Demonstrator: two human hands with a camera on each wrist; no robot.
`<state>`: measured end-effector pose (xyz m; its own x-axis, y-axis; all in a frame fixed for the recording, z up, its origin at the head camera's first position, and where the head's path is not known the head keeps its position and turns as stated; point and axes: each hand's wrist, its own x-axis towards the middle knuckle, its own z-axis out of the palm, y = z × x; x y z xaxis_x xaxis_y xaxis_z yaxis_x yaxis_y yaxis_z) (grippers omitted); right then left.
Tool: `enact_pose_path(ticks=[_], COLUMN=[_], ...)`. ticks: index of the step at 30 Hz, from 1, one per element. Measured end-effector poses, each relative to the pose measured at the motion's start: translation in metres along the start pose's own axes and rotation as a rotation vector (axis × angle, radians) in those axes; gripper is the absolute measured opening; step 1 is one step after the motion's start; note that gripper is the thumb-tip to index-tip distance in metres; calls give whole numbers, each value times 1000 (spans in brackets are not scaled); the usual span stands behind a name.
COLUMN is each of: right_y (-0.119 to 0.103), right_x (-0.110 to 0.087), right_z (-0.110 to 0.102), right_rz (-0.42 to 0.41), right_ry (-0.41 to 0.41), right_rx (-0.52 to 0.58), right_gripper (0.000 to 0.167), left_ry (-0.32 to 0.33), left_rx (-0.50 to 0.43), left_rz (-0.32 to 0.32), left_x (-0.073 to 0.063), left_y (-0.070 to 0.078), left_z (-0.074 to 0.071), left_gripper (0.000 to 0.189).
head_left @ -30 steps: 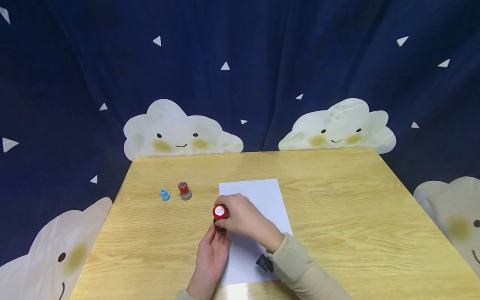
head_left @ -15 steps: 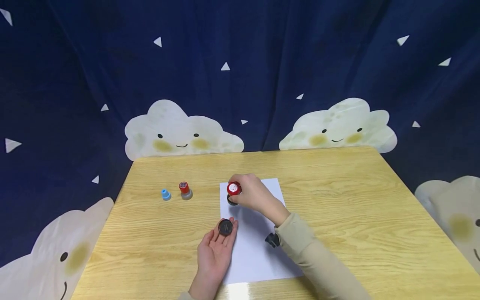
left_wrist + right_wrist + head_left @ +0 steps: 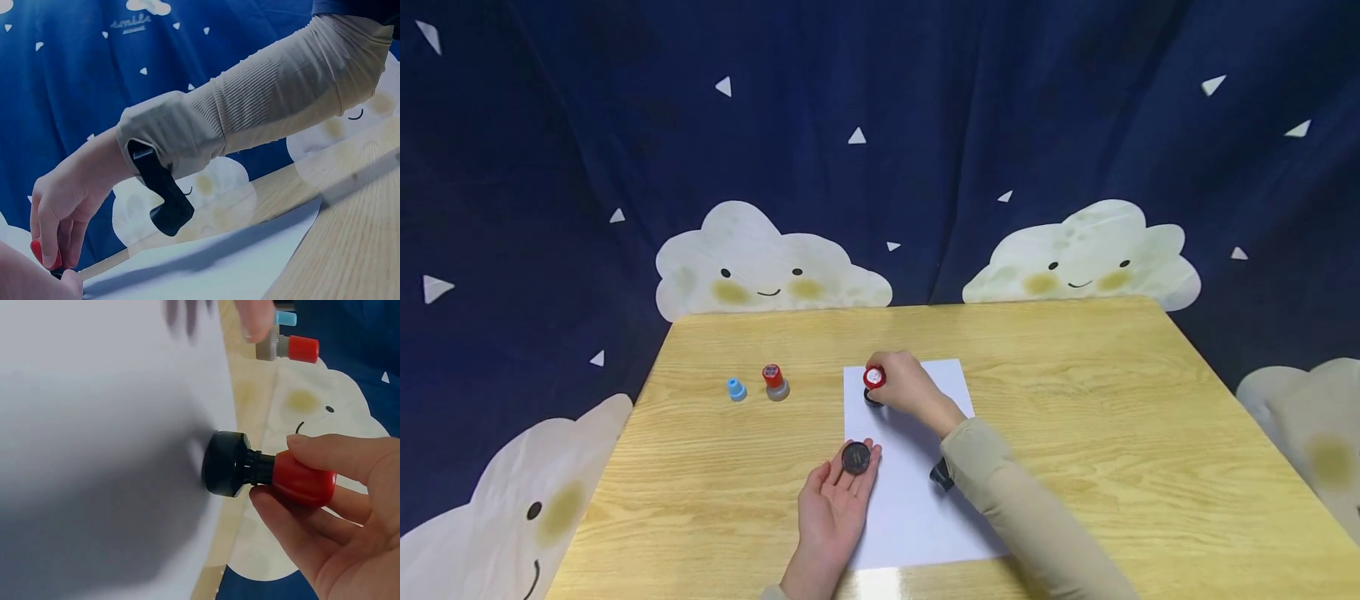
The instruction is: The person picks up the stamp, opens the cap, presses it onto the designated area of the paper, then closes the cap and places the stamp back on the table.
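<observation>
In the head view my right hand (image 3: 908,388) grips a round stamp (image 3: 874,377) by its red handle. The right wrist view shows thumb and fingers round that handle, with the black base (image 3: 226,464) facing down, right at the sheet of white paper (image 3: 917,517), near its far left corner. My left hand (image 3: 833,512) lies palm up beside the paper's left edge, fingers extended. A round black cap (image 3: 856,457) rests on those fingers. The left wrist view has the right hand (image 3: 72,197) beyond the left hand, which partly hides the stamp.
Left of the paper on the wooden table (image 3: 1112,433) stand another red stamp (image 3: 772,377) with a grey base and a small light-blue stamp-like piece (image 3: 737,389). A black device (image 3: 165,200) hangs from the right cuff over the paper. A dark blue curtain (image 3: 925,150) backs the table.
My right hand has lifted the stamp off the left hand and carried it up to the paper's far left corner. The black cap now shows on the left fingers, which have shifted slightly right.
</observation>
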<state>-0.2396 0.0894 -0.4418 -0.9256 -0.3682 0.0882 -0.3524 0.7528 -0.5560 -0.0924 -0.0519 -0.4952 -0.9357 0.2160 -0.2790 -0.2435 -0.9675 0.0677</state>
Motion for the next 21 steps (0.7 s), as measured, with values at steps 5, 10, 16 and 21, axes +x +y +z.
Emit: enact_pose_path(ticks=[5, 10, 16, 21], right_y=[1, 0, -5, -7], right_x=[1, -1, -5, -7], right_z=[5, 1, -9, -11], right_rz=[6, 13, -77, -146], right_ry=[1, 15, 111, 137], right_rx=[-10, -20, -85, -128], right_gripper=[35, 45, 29, 8], left_ry=[-4, 6, 8, 15], left_rx=[21, 32, 41, 32], left_rz=[4, 2, -5, -19], left_x=[0, -1, -2, -1], left_y=[0, -2, -2, -3], left_z=[-2, 0, -1, -2], left_gripper=[56, 56, 56, 56])
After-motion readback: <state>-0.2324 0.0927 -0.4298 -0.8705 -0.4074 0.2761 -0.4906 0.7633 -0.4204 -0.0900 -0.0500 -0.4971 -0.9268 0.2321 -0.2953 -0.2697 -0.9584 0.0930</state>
